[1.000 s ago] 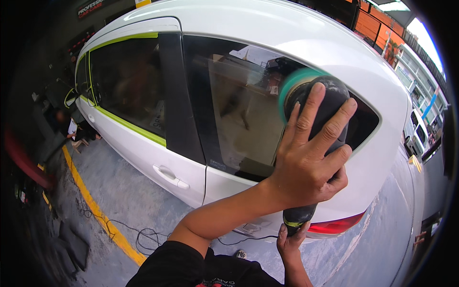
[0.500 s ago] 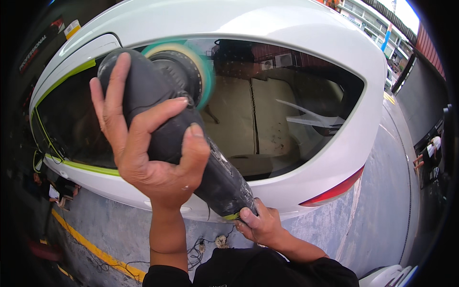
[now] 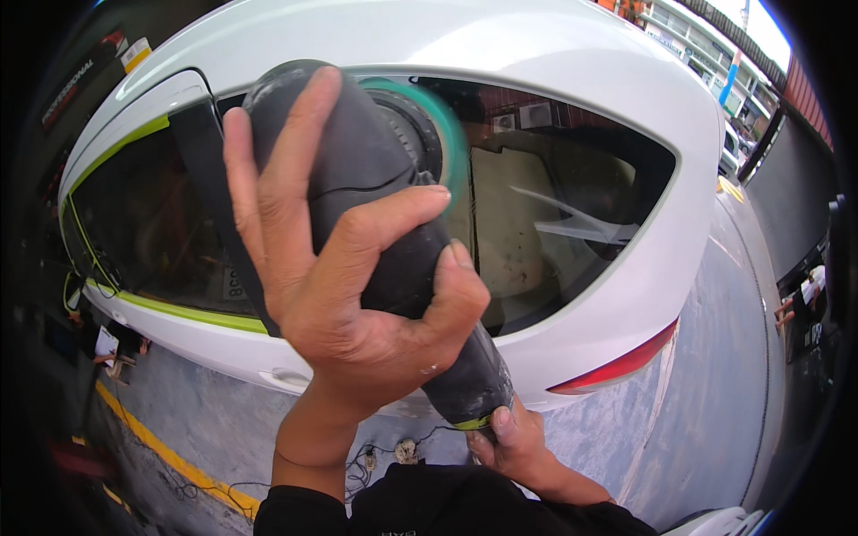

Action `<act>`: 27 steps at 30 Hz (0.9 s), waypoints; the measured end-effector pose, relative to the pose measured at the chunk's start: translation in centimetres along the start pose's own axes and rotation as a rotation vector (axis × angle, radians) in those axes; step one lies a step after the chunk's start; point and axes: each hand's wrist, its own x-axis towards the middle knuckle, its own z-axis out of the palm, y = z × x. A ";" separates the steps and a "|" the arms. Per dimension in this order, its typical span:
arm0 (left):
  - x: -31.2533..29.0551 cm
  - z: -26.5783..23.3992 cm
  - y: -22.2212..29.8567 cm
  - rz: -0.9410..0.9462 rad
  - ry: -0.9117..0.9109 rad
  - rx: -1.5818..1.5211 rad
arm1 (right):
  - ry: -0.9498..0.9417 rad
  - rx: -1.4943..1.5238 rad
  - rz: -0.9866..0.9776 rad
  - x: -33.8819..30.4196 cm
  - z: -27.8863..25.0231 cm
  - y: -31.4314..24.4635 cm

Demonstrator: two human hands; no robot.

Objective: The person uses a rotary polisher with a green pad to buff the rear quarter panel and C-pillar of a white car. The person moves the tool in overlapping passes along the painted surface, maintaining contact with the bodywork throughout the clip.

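Note:
A black rotary polisher (image 3: 375,268) lies slantwise against the rear side window (image 3: 545,205) of a white car (image 3: 465,36). Its round pad (image 3: 444,125) has a blurred green edge and rests at the window's upper part. Over the polisher's head, my left hand (image 3: 357,304) is wrapped with fingers spread along the casing and the thumb at the right side. My right hand (image 3: 514,442) grips the tail end of the tool, by a yellow-green band. The underside of the pad is hidden.
Yellow-green masking tape (image 3: 179,314) edges the window farther left. A power cord (image 3: 214,489) and a plug connector (image 3: 371,460) lie on the grey floor, near a yellow line (image 3: 161,442). A red tail light (image 3: 617,362) sits at right. People (image 3: 112,344) are at far left and far right.
Both hands and the polisher have moved to the right, carrying the pad along the glass toward the window's middle. The dark pillar left of it now shows.

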 end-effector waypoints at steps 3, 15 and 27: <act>0.0 3.1 2.9 0.003 0.002 -0.092 | 0.089 -0.042 -0.020 -2.0 -1.9 1.4; -5.5 11.1 11.5 0.011 0.082 -0.190 | 0.291 -0.151 0.069 -15.7 0.5 14.6; -5.4 -1.5 -0.7 0.032 0.003 0.022 | 0.153 0.029 -0.238 -4.2 9.6 7.4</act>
